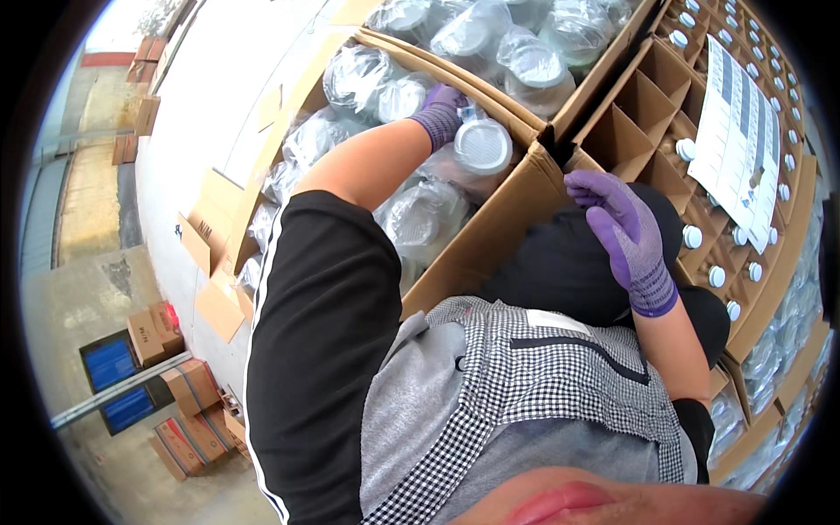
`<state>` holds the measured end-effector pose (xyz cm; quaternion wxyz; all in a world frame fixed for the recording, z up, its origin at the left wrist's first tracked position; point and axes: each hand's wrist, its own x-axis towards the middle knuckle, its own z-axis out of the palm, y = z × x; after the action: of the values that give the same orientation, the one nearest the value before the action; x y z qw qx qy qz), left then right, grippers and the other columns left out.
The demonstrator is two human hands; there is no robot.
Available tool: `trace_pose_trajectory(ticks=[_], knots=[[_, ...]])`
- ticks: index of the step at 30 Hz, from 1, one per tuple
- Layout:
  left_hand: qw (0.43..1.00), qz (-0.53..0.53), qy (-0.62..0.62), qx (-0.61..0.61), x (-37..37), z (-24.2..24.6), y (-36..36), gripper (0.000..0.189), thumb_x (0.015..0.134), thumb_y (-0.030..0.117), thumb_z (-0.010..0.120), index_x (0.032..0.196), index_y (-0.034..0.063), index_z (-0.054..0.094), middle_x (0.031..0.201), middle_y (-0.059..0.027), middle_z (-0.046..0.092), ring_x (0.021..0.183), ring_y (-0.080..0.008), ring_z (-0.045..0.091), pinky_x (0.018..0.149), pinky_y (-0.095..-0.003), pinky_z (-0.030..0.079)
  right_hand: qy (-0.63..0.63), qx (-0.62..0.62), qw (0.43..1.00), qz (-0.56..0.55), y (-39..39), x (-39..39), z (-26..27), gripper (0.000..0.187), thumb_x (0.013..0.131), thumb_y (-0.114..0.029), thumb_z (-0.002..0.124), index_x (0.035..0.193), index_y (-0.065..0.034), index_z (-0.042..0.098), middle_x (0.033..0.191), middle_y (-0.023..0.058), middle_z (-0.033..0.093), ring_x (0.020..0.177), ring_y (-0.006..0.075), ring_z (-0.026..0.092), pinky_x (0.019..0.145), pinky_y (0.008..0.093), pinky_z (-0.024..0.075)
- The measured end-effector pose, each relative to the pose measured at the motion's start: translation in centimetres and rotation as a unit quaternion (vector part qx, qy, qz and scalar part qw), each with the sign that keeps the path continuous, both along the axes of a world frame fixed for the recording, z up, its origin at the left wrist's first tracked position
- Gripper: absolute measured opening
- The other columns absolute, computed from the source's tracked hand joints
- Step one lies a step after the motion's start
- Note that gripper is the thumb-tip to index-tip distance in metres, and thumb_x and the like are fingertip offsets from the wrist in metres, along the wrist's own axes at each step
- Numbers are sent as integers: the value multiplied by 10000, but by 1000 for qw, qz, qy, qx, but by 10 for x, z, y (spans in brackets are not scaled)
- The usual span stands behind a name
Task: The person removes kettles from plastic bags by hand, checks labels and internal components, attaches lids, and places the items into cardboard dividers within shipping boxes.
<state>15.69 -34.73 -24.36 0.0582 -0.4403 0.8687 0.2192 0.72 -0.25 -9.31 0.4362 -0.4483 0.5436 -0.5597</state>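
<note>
My left hand (445, 108), in a purple knit glove, reaches into an open cardboard box (489, 230). Its fingers go down among lidded containers in clear plastic bags, so what they grip is hidden. Just beside its wrist is a container with a round, pale ribbed lid (483, 146); another bagged container (413, 213) lies nearer to me. Gloved the same way, my right hand (620, 230) hovers over my dark-clad knee near the box's corner. Its fingers are loosely bent, the thumb stands apart from them, and no object shows in it.
Behind is a second box of bagged containers (469, 36). On the right, cardboard dividers (623, 134) part white-capped bottles (692, 236), with a printed sheet (738, 144) lying over them. Open flaps (220, 308) stick out at left. Farther off, taped cartons (197, 440) stand on the floor.
</note>
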Motion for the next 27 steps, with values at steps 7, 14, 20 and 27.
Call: trace_pose_trajectory(ticks=[7,14,20,27], knots=[[887,-374,-222,-157,17,12,-24,265,809,271,704,1024,127,760,1125,-153,731,1104,-323,679,934,-454,544,169,-33,984,54,0,3,5,483,928,-214,681,1363,-29,585,1374,136,561,1265,263,542,1089,379,432],[895,-313,-275,-161,22,126,-24,378,786,190,685,1158,152,739,1146,-148,712,1113,-324,664,979,-432,537,575,-27,795,189,-110,45,-47,738,868,-420,713,1488,-91,484,1575,138,407,1458,329,376,1188,456,343],[896,-293,-248,-223,53,126,7,298,858,138,601,1121,165,738,1160,-101,695,1160,-297,629,1045,-445,471,605,73,764,212,-148,49,-19,694,833,-480,727,1415,-143,557,1376,112,568,1252,317,573,1096,445,449],[929,-187,-151,-281,56,119,46,287,884,194,596,1118,101,734,1234,-119,654,1272,-288,536,1147,-445,354,628,-34,774,78,-237,34,-41,356,891,-210,684,1233,-310,696,1183,93,635,1170,295,607,1024,429,492]])
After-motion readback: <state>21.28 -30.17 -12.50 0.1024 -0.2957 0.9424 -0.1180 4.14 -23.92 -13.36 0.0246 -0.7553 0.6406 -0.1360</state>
